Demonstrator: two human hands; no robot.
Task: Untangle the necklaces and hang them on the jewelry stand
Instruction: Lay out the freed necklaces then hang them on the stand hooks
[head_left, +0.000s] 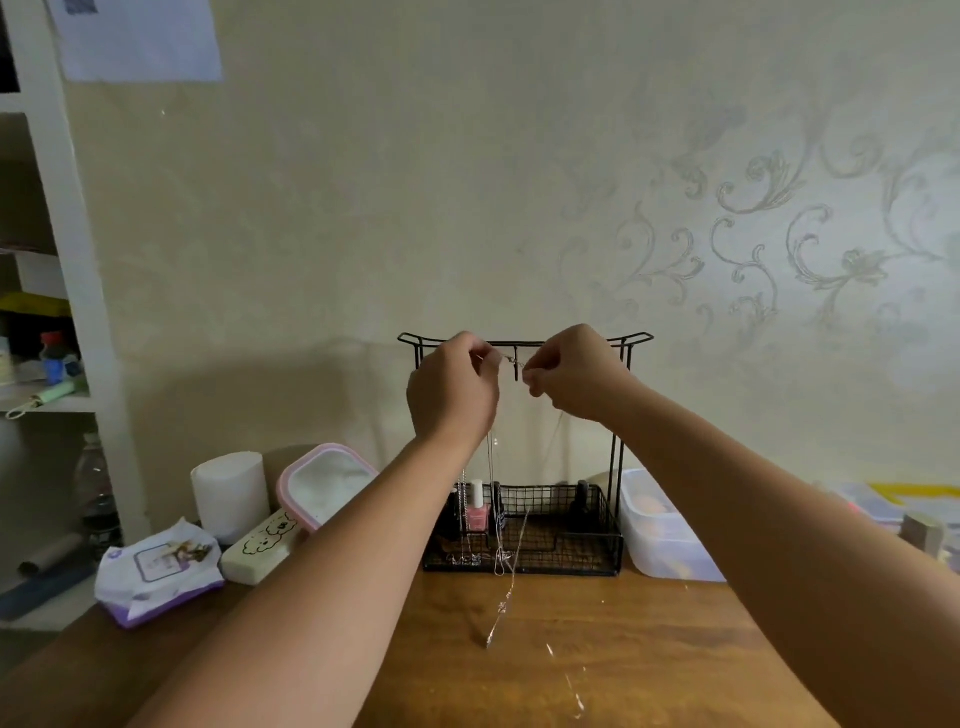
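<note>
Both hands, left hand and right hand, fingers pinching necklace at stand hook, 12 o'clock. More chains trail on desk, unhung.

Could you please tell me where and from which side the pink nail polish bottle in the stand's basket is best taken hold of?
Probably by its white cap, from straight above. The pink nail polish bottle stands upright in the wire basket, with dark bottles close on both sides and silver chains hanging just beside it, so only the cap stands free; pinch it with fingertips and lift vertically.
</note>
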